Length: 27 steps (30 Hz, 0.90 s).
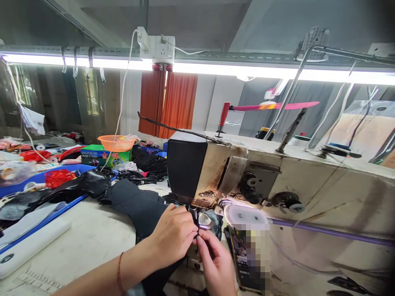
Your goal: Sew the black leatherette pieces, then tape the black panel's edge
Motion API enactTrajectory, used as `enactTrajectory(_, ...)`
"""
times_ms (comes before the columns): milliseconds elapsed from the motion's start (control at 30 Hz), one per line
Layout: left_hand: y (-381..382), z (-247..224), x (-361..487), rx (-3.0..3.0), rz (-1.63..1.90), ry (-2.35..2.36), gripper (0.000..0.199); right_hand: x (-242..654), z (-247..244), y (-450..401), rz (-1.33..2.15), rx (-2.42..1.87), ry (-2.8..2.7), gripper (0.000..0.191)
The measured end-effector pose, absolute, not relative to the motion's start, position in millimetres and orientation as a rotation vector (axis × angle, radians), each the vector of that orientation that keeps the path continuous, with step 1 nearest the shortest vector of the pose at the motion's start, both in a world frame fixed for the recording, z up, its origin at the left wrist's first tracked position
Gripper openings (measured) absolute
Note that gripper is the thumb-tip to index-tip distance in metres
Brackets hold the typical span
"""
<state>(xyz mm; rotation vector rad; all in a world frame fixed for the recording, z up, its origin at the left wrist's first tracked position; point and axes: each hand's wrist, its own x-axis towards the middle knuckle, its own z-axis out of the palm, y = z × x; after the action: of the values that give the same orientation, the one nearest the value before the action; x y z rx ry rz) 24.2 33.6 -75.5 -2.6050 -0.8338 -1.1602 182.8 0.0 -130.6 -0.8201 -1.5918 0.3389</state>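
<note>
My left hand [173, 235], with a red cord on its wrist, is closed, its fingers bent beside the needle area of a cream sewing machine [308, 185]. Just right of it, my right hand [216, 263] pinches thumb and forefinger together. The fingertips of both hands nearly meet below the machine's head; what they hold is too small and dark to make out. Black cut pieces of material [135, 203] spread over the table to the left and under my left forearm. A shiny rounded metal part [205, 221] sits right behind my fingertips.
A lit lamp [247, 216] and a phone [243, 259] are right of my hands. At left lie a blue tray [74, 196] with black pieces and a white bar [33, 248]. An orange basket [115, 142] rests on a green box [98, 154] farther back.
</note>
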Motion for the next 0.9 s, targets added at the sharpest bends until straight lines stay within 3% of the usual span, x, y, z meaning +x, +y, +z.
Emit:
enactTrajectory(167, 32.3, -71.4, 24.7, -2.443, -1.084, -0.718, 0.019, 195.3, -120.6, 4.8, -0.077, -0.735, -1.713, 0.032)
enactTrajectory(267, 33.1, -71.7, 23.3, -2.414, -1.03, -0.693, 0.02, 202.9, -112.4, 14.6, -0.103, -0.594, -1.904, 0.04)
enactTrajectory(600, 37.2, -77.1, 17.0, -2.348, -0.98, -0.704, 0.02, 213.4, -92.3, 30.2, -0.015, -0.542, -2.095, 0.015)
enactTrajectory(900, 37.2, -82.4, 14.6, -2.339, -0.854, -0.605, 0.026, 207.7, -84.8, 28.0, 0.07, -0.576, -2.088, 0.015)
